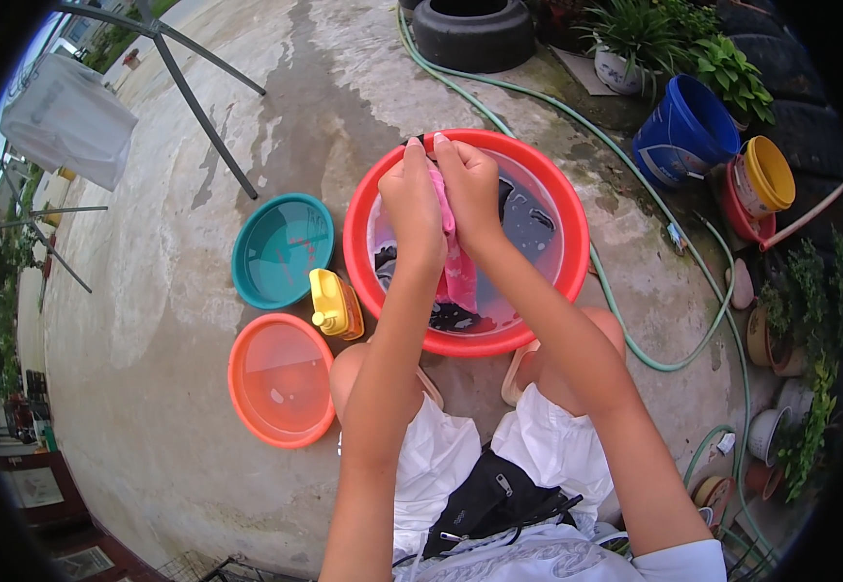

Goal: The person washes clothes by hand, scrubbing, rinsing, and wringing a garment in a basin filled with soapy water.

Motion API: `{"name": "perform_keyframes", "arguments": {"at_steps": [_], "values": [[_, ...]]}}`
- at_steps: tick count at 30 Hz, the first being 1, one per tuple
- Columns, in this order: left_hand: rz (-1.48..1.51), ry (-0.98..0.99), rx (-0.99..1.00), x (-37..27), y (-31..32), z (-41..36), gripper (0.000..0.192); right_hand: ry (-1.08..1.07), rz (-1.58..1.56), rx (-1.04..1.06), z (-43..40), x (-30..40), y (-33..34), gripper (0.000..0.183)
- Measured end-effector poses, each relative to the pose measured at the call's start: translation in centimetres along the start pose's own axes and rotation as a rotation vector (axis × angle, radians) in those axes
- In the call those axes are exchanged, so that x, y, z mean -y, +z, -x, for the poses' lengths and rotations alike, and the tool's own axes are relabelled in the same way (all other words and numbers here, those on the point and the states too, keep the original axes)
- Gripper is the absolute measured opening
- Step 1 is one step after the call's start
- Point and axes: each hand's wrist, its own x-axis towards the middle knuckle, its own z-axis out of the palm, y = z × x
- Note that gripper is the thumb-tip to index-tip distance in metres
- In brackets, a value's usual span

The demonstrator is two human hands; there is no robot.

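A pink patterned cloth (458, 273) hangs from both fists over a large red plastic basin (576, 240). My left hand (413, 200) and my right hand (469, 190) are side by side, closed on its upper part, thumbs pointing away from me. A bit of black fabric shows at the thumbs; whether it belongs to the cloth I cannot tell. The basin holds cloudy water with dark fabric (453, 317) in it. To its left are a teal basin (283, 251) with water, a yellow plastic jug (338, 304) and an orange basin (281, 380) with water.
A green garden hose (629, 166) curves around the right side. Beyond it stand a blue bucket (683, 131), a yellow bucket (763, 178) and potted plants. A black tyre-like planter (474, 33) is at the top. Metal rack legs (203, 116) rest on the concrete at upper left.
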Motion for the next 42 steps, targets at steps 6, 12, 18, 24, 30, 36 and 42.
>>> {"name": "perform_keyframes", "arguments": {"at_steps": [6,12,18,24,30,36,42], "values": [[-0.047,0.026,0.026,0.0,-0.7,-0.5,0.035,-0.029,0.059,-0.007,1.2,0.4,0.3,0.036],[0.01,-0.007,-0.039,-1.1,-1.9,-1.7,0.036,-0.122,0.171,0.105,3.3,0.9,1.3,0.036],[0.008,-0.025,0.017,0.2,-0.3,0.1,0.033,0.028,0.035,-0.029,-0.4,-0.1,-0.1,0.039],[-0.165,0.149,0.131,1.2,-0.1,-0.3,0.036,0.039,-0.02,-0.046,-0.6,0.2,-0.5,0.038],[-0.083,0.02,-0.036,-0.1,-2.0,-2.7,0.039,-0.207,0.24,0.101,3.0,0.8,0.9,0.036],[0.012,-0.021,0.068,1.0,-0.2,-0.9,0.03,-0.168,0.188,-0.009,-0.1,1.0,-0.3,0.038],[-0.152,-0.047,0.374,0.5,-0.1,-0.3,0.033,-0.079,0.109,-0.057,-2.0,2.8,-2.3,0.039]]}}
